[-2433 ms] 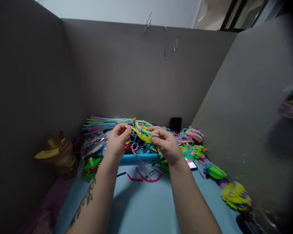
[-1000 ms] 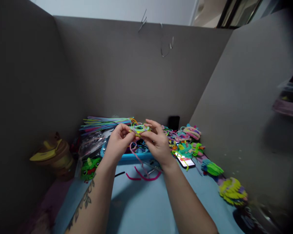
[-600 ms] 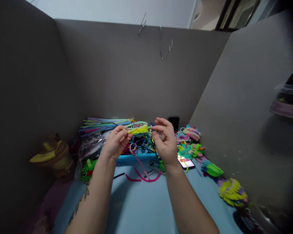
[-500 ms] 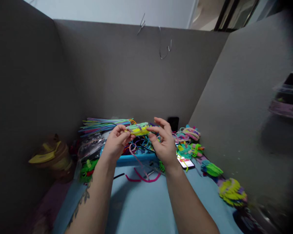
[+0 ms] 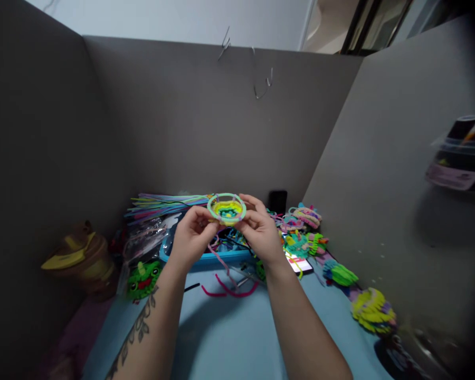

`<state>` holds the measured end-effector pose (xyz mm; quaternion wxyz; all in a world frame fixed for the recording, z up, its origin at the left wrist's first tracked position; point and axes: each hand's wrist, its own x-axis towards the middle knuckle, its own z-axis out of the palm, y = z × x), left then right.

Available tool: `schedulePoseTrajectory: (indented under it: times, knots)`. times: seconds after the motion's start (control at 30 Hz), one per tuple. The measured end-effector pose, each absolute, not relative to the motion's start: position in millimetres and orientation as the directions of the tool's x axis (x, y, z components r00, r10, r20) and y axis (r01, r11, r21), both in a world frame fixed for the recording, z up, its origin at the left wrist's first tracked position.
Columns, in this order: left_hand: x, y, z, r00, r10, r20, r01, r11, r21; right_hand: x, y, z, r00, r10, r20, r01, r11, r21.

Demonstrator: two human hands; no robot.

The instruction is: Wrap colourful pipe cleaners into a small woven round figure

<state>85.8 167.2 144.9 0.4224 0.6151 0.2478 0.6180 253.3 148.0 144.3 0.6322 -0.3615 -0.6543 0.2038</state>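
Between my two hands is a small round bowl made of pipe cleaners (image 5: 227, 207), with a pale green rim, purple ties and yellow and teal coils inside. Its opening tilts toward me. My left hand (image 5: 193, 232) pinches its left edge between thumb and fingers. My right hand (image 5: 260, 228) grips the right edge, thumb in front and fingers behind. Both hands hold it in the air above a blue tray (image 5: 214, 258) full of tangled pipe cleaners. Pink pipe cleaner pieces (image 5: 237, 293) lie on the blue table just below.
Long pipe cleaners (image 5: 170, 203) are bundled at the back left. A green fuzzy figure (image 5: 144, 279) sits left, near a brown pot (image 5: 83, 258). Several fuzzy pieces, including a yellow one (image 5: 374, 311), line the right side. A lit phone (image 5: 300, 264) lies there. Grey partitions (image 5: 214, 121) surround the table.
The bowl has tipped from edge-on so its inside faces me. My right hand, whose fingers were spread beside it, has closed on its right edge.
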Motion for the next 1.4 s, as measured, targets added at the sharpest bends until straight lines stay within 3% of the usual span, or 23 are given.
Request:
schedulePoseTrajectory:
  times: [0.13, 0.23, 0.43, 0.67, 0.97, 1.17, 1.4]
  knots:
    - [93.7, 171.5, 146.2, 0.121, 0.928, 0.353, -0.365, -0.289, 0.885, 249.5, 149.4, 144.4, 0.108, 0.797, 0.594, 0.182, 0.572, -0.800]
    - [96.8, 172.4, 145.9, 0.068, 0.950, 0.305, -0.344, -0.264, 0.901, 246.4, 150.0, 144.5, 0.151, 0.808, 0.569, 0.233, 0.530, -0.815]
    - [101.7, 167.6, 139.6, -0.196, 0.823, 0.533, 0.017, -0.540, 0.841, 237.5, 144.3, 147.2, 0.230, 0.798, 0.557, 0.301, 0.486, -0.820]
    - [106.3, 158.2, 136.4, -0.147, 0.564, 0.813, 0.383, -0.725, 0.572, 229.4, 133.2, 151.1, 0.314, 0.747, 0.586, 0.322, 0.497, -0.806]
    - [111.4, 159.8, 130.1, -0.199, 0.417, 0.887, 0.466, -0.755, 0.460, 224.8, 133.4, 148.8, 0.303, 0.708, 0.637, 0.415, 0.504, -0.758]
    - [112.2, 161.9, 125.6, -0.202, 0.498, 0.843, 0.449, -0.718, 0.532, 222.7, 136.5, 146.4, 0.303, 0.717, 0.628, 0.419, 0.492, -0.763]
    - [107.4, 167.1, 128.7, -0.025, 0.513, 0.858, 0.431, -0.769, 0.473, 231.2, 138.6, 145.4, 0.325, 0.723, 0.610, 0.446, 0.451, -0.773]
